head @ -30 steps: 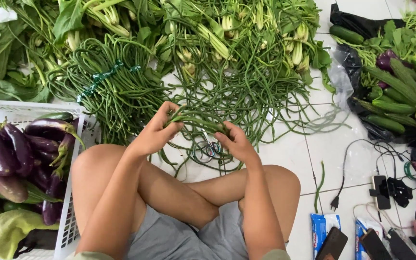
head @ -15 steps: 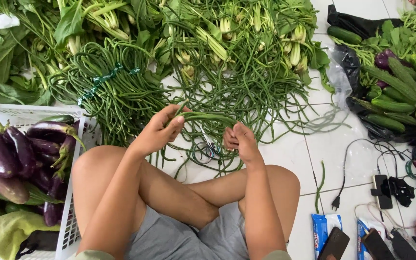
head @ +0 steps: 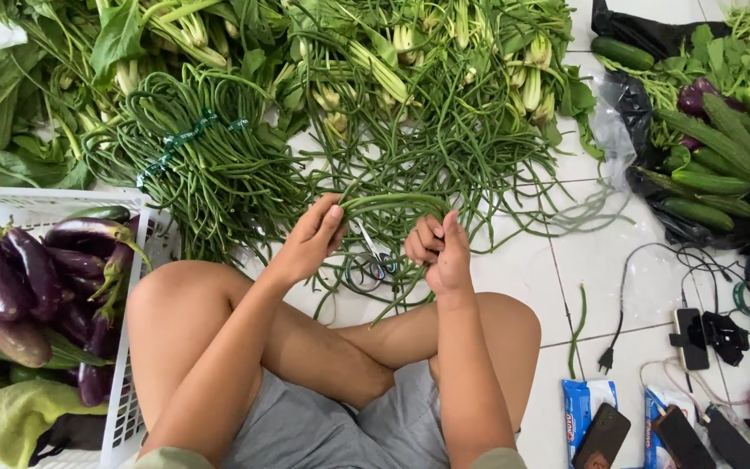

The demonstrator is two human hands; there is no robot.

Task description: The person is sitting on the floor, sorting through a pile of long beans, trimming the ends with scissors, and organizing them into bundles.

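I sit cross-legged on a white tiled floor. My left hand (head: 312, 239) and my right hand (head: 437, 250) both grip a small bunch of long green beans (head: 392, 205), bent in an arc between them. Just beyond lies a loose heap of long beans (head: 444, 148). A tied bundle of long beans (head: 206, 165) with a green band lies to the left. Scissors (head: 373, 265) rest on the floor below the hands, partly hidden by beans.
A white basket (head: 128, 382) of purple eggplants (head: 19, 278) stands at my left knee. Leafy greens (head: 62, 52) fill the back. Cucumbers (head: 705, 182) on black plastic lie right. Cables, chargers, phones (head: 602, 434) and packets sit at lower right.
Both hands have lifted and drawn the beans together into a tighter bent bunch; my right hand has curled shut around its end.
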